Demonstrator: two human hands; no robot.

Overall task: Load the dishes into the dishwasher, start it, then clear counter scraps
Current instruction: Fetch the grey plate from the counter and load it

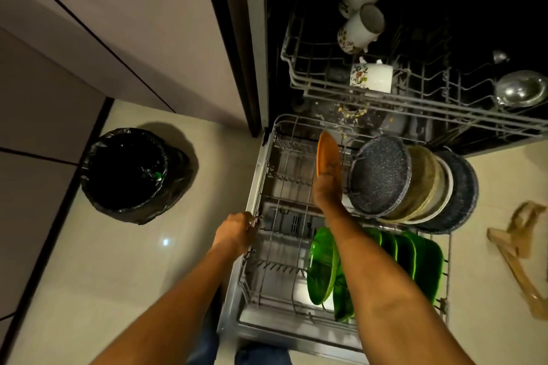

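Dishwasher open, both racks drawn out. Lower rack sits low over the door; upper rack projects above its far end.

Left hand is closed around the left rim wire of the lower rack. Right hand grips an orange plate by its lower edge, holding it upright on edge over the far middle of the lower rack, just left of the pans.

Open room: the left half of the lower rack is bare wire and tines from front to back. The right half is filled. The orange plate stands close beside the nearest speckled pan, with a narrow gap.

Count, lower rack: about four round pieces stacked on edge at the far right, two of them dark speckled, the ones between pale; exact number unclear. Green plates stand in a row at the near right, roughly five; one larger green plate leans at their left end.

Count, upper rack: three mugs along the left, one steel bowl at the right.

Food scraps lie on the tub floor beneath the upper rack.

Lined bin stands on the floor left of the door, well apart. A tan bag lies on the floor to the right.
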